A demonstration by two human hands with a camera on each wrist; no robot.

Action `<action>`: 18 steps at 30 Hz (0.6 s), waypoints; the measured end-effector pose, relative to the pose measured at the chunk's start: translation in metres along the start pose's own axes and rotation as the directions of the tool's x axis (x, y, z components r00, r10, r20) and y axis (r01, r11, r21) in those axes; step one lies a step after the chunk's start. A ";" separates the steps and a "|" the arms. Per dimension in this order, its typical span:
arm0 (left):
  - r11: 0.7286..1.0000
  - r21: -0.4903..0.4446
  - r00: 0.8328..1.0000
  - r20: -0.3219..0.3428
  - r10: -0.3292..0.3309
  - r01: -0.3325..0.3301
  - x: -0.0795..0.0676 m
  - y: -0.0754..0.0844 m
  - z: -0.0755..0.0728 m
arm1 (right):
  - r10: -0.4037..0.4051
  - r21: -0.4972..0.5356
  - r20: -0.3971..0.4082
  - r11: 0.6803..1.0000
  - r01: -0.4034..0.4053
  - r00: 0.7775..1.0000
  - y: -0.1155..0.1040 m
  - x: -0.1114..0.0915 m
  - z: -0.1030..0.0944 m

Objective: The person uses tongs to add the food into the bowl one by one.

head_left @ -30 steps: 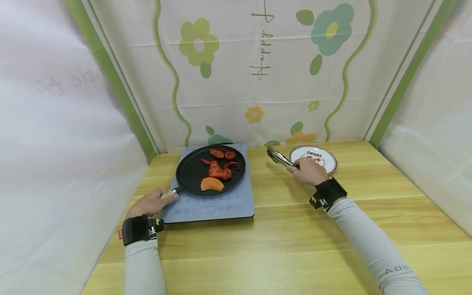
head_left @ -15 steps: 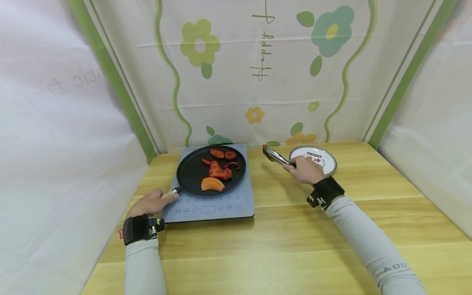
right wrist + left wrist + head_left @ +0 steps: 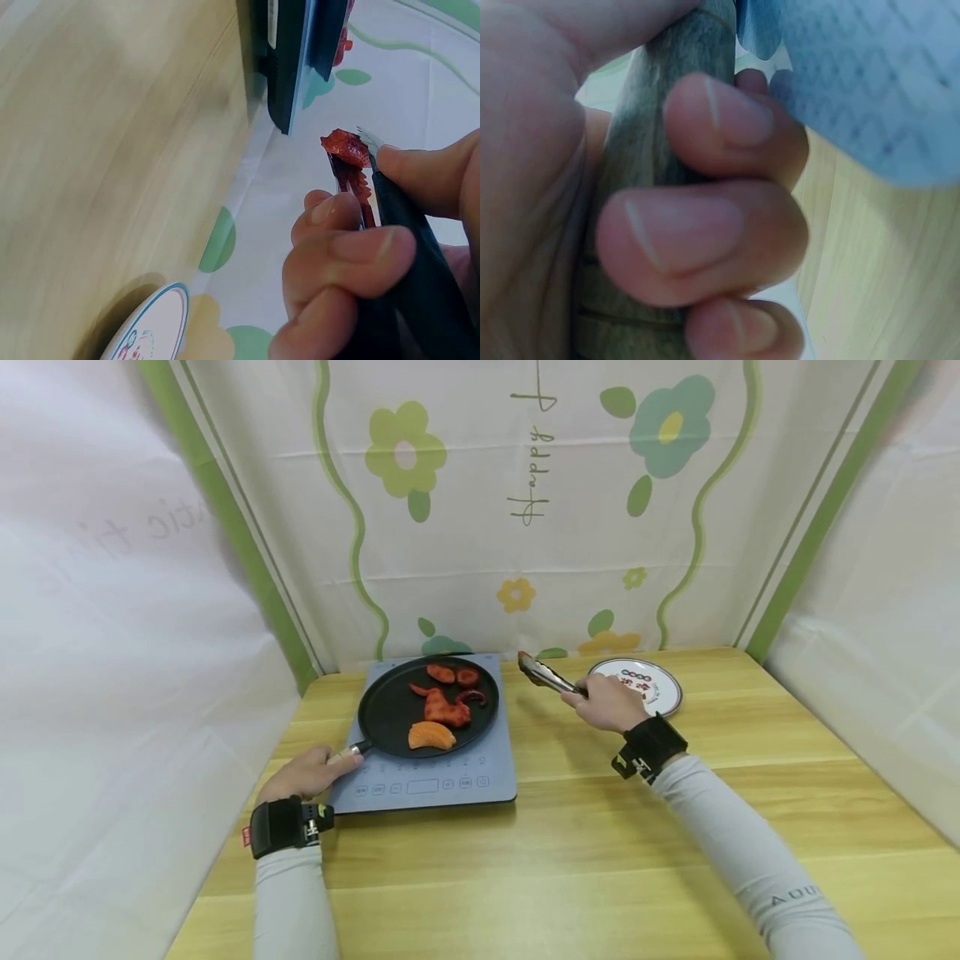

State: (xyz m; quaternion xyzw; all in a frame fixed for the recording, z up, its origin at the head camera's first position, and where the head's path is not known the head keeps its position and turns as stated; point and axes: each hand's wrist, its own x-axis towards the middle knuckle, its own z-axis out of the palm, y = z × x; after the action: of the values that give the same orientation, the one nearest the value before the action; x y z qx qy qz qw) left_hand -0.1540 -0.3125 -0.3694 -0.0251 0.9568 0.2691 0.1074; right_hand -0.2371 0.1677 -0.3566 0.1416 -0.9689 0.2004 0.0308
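Note:
My left hand (image 3: 307,773) grips the handle (image 3: 682,60) of a round black frying pan (image 3: 386,714), fingers curled round its wood-like grip. On the pan lie an orange slice (image 3: 431,735), a red wing-shaped piece (image 3: 447,708), a dark red curved piece (image 3: 473,696) and two small red pieces (image 3: 441,673) at the far rim. My right hand (image 3: 609,703) holds metal tongs (image 3: 551,678) with dark handles, aimed left. Between the tong tips is a glossy reddish-brown food piece (image 3: 346,146), above the table right of the pan.
Under the pan is a flat grey-blue induction cooktop (image 3: 495,768) with touch buttons along its front. A white plate (image 3: 670,695) with a dark rim and red print sits behind my right hand. Fabric walls (image 3: 465,543) enclose the wooden table (image 3: 570,860) at the back and sides.
My right hand has moved left with the tongs and the food piece, away from the plate and closer to the pan. The left hand and pan look the same.

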 end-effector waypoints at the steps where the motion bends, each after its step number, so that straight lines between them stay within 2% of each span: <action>1: 1.000 -0.001 1.000 0.001 -0.001 0.001 0.000 0.000 0.000 | -0.001 0.001 0.001 1.000 0.001 1.000 -0.002 0.001 0.000; 18: 1.000 -0.008 1.000 0.009 0.004 -0.004 -0.001 0.002 -0.002 | -0.074 0.018 0.010 0.997 0.074 0.997 -0.033 0.010 0.007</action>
State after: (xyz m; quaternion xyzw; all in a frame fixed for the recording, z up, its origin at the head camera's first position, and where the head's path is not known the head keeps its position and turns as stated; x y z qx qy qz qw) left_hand -0.1535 -0.3116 -0.3660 -0.0226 0.9552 0.2734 0.1113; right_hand -0.2369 0.1334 -0.3490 0.1787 -0.9614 0.2070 0.0315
